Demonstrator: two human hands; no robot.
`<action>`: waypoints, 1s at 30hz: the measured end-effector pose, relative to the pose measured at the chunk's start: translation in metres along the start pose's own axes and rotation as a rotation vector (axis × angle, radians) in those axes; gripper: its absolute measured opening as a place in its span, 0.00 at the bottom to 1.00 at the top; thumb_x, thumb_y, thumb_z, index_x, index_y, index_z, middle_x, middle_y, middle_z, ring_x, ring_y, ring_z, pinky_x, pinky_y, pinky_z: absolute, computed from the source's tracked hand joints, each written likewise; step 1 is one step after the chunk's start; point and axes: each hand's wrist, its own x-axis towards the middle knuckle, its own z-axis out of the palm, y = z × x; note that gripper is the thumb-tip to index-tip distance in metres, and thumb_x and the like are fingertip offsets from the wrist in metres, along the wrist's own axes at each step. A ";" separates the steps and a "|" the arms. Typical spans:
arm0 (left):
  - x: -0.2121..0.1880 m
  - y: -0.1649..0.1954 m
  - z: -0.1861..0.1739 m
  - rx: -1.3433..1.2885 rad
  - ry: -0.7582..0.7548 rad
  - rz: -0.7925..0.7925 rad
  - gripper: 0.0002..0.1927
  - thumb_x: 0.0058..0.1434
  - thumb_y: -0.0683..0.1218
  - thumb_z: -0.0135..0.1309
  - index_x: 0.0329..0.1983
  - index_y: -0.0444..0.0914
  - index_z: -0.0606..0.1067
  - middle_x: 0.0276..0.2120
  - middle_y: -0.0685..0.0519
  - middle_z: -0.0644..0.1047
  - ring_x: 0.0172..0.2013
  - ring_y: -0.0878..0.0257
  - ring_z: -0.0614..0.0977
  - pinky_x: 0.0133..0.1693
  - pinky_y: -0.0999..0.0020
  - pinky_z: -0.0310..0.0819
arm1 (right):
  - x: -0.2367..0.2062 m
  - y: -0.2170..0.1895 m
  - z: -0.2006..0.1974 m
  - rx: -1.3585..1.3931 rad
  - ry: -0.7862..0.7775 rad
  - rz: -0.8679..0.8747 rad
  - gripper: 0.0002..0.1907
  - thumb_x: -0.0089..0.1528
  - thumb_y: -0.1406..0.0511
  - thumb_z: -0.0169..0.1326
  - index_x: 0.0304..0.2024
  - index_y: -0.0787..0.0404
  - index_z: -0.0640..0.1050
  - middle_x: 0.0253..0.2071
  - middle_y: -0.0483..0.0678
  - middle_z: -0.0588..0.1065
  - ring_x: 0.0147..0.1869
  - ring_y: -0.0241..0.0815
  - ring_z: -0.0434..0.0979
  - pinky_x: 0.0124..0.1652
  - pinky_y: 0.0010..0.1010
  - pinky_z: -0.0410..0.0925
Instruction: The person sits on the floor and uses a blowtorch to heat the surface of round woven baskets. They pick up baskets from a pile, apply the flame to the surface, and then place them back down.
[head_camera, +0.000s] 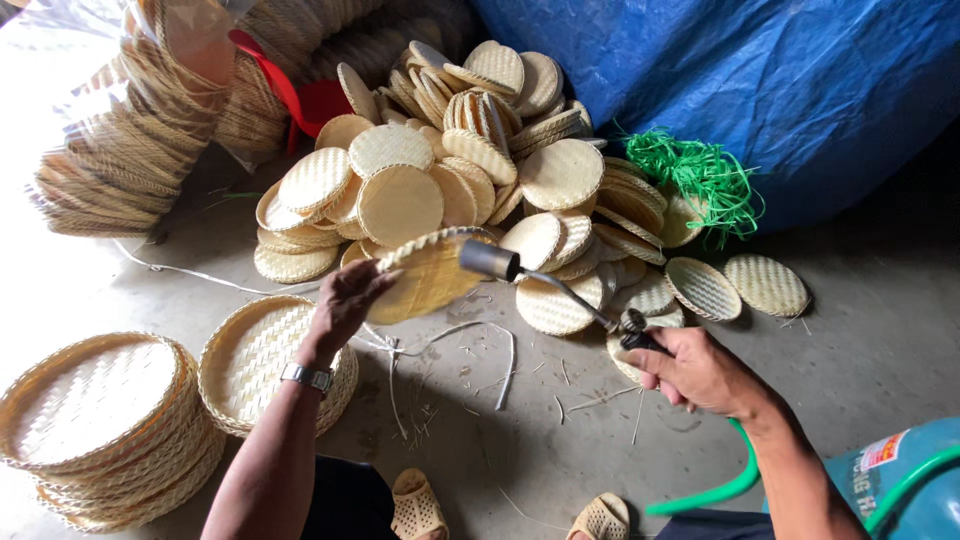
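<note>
My left hand (345, 300) holds a round woven bamboo tray (430, 275) up by its edge, tilted, above the floor. My right hand (695, 370) grips the handle of a metal gas torch (545, 280), whose nozzle sits close to the tray's upper right rim. A large heap of similar woven trays (450, 170) lies on the concrete floor just beyond the held tray. A watch is on my left wrist.
Two stacks of woven trays (110, 430) stand at the left, the nearer stack (255, 360) under my left forearm. Bagged trays (130, 130) lie at the top left. A blue tarp (760, 80), green string (700, 180), a teal gas cylinder (900, 480) with green hose, and loose white strapping (440, 340) surround me.
</note>
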 end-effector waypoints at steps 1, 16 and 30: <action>0.000 0.001 -0.002 -0.055 0.010 -0.012 0.18 0.64 0.53 0.60 0.47 0.34 0.79 0.35 0.55 0.81 0.36 0.68 0.78 0.40 0.73 0.73 | -0.002 -0.001 0.000 0.036 -0.028 -0.020 0.18 0.61 0.55 0.58 0.29 0.64 0.80 0.20 0.41 0.74 0.17 0.30 0.67 0.16 0.26 0.62; -0.009 -0.025 -0.022 -0.822 -0.010 -0.071 0.17 0.70 0.45 0.54 0.58 0.30 0.75 0.49 0.51 0.80 0.50 0.65 0.79 0.54 0.69 0.73 | -0.011 0.003 0.000 0.059 0.063 0.034 0.14 0.59 0.55 0.56 0.37 0.56 0.83 0.23 0.42 0.75 0.19 0.30 0.70 0.17 0.26 0.64; -0.010 -0.016 -0.024 -0.987 0.070 -0.173 0.18 0.72 0.46 0.50 0.59 0.30 0.73 0.50 0.48 0.79 0.50 0.61 0.80 0.56 0.63 0.75 | -0.016 0.026 -0.002 0.107 0.037 0.057 0.19 0.60 0.53 0.57 0.31 0.63 0.80 0.22 0.41 0.72 0.19 0.30 0.67 0.17 0.26 0.62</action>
